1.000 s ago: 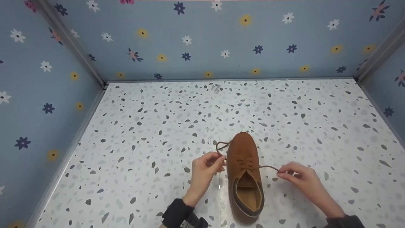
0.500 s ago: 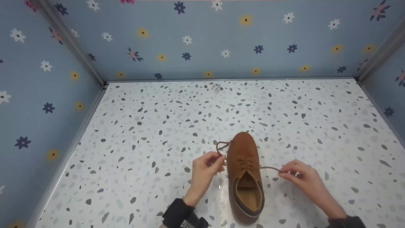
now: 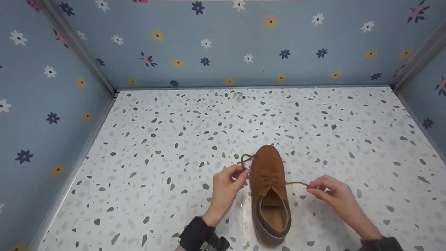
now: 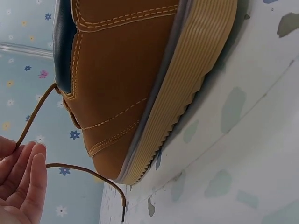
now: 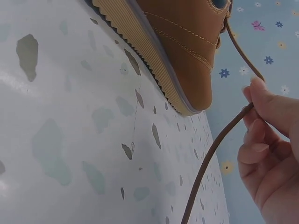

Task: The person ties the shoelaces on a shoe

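A brown lace-up shoe [image 3: 267, 164] stands on the speckled surface, its toe pointing away from me. On its left side my left hand [image 3: 226, 186] pinches one shoelace [image 4: 32, 114] between thumb and fingers. Past those fingers the lace loops forward, and its dark tip [image 4: 123, 213] hangs down by the toe in the left wrist view. My right hand [image 3: 332, 191] pinches the other shoelace [image 3: 296, 183] out to the right of the shoe. In the right wrist view the free length of that lace [image 5: 205, 161] trails down below the fingertips. Crossed lacing [image 3: 271, 180] runs over the shoe's tongue.
A white terrazzo-patterned tabletop [image 3: 167, 139] lies under everything. Blue flowered panels [image 3: 223, 45] stand at the back and both sides, joined by metal corner strips [image 3: 78, 48]. A black band [image 3: 197, 232] sits on the left wrist.
The left lace's loop has shifted slightly, and its tip now sticks out to the left above my left hand. Both hands and the shoe stay almost where they were.
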Demonstrator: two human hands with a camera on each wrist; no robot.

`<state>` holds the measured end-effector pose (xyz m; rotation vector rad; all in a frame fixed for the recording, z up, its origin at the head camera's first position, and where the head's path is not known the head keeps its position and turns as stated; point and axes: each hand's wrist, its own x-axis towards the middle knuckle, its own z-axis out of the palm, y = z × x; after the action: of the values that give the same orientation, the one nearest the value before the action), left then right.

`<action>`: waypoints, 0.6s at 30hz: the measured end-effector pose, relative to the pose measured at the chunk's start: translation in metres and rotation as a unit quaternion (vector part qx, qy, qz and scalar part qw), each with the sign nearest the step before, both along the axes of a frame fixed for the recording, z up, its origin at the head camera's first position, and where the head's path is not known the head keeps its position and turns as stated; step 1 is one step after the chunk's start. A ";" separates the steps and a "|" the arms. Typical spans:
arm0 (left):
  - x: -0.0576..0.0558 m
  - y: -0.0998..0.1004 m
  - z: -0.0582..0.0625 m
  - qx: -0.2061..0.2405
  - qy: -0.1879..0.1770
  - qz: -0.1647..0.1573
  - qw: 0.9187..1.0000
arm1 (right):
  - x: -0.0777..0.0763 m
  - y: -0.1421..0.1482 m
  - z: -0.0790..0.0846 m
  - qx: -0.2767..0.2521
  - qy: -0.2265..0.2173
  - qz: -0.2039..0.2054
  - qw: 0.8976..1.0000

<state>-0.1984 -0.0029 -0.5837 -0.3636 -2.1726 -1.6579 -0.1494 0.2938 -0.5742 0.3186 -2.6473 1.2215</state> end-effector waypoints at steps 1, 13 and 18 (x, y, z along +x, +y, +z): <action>0.000 0.000 0.000 -0.001 0.000 0.000 1.000 | 0.000 0.000 0.000 0.001 0.001 -0.001 1.000; 0.028 -0.007 0.102 -0.112 0.040 -0.036 0.992 | 0.003 0.003 0.001 -0.016 -0.024 -0.018 0.999; 0.033 -0.009 0.125 -0.204 0.045 -0.024 0.978 | 0.005 0.004 -0.001 -0.009 -0.082 -0.044 0.996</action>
<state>-0.1652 -0.0114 -0.4585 -0.5957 -2.4424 -1.1813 -0.1445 0.2978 -0.5748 0.1024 -2.7514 1.2944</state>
